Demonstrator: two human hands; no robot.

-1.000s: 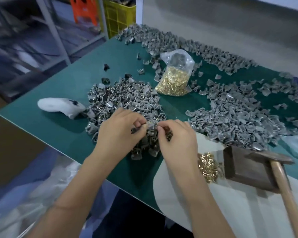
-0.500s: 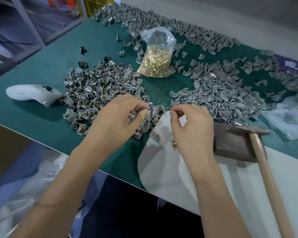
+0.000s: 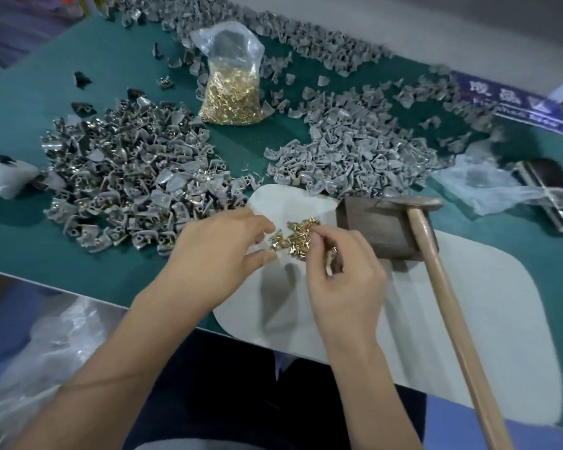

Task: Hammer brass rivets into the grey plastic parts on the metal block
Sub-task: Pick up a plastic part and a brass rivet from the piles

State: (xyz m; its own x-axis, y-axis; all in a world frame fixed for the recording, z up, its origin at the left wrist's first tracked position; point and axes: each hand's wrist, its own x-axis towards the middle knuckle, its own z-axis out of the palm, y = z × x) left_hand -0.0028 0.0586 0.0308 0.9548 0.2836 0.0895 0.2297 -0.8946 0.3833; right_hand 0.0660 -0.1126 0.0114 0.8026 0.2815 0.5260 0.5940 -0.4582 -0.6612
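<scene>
Rivets first: a small loose heap of brass rivets point(image 3: 298, 237) lies on the pale mat point(image 3: 468, 319), just left of the dark metal block point(image 3: 376, 227), and both hands are working at it. The right hand point(image 3: 345, 277) sits over the near edge of the heap with fingers curled inward, thumb and forefinger closed together as if pinching a rivet or two; a glint of brass shows by the fingertips, though how many it holds I cannot tell. The left hand point(image 3: 221, 254) hovers at the heap's left side, fingers loosely bent and slightly apart, thumb stretched toward the rivets, gripping nothing that I can make out. The hammer point(image 3: 436, 254) lies untouched, head resting on the block, wooden handle running down toward the person. Block top looks bare of any part. Grey plastic parts point(image 3: 355, 151) are piled behind the mat on the green table point(image 3: 20, 228), and a second pile at left point(image 3: 127, 180) shows brass flecks, likely finished ones. A bag of rivets point(image 3: 233, 92) stands farther back. Judgement: this is the pick-up stage, rivet selection before any striking. Next move would call for one rivet isolated in the pinch, a grey part fetched from the right-hand pile and seated on the block, rivet set in its hole, then the hammer taken up. Small rivets may slip or come up doubled.
</scene>
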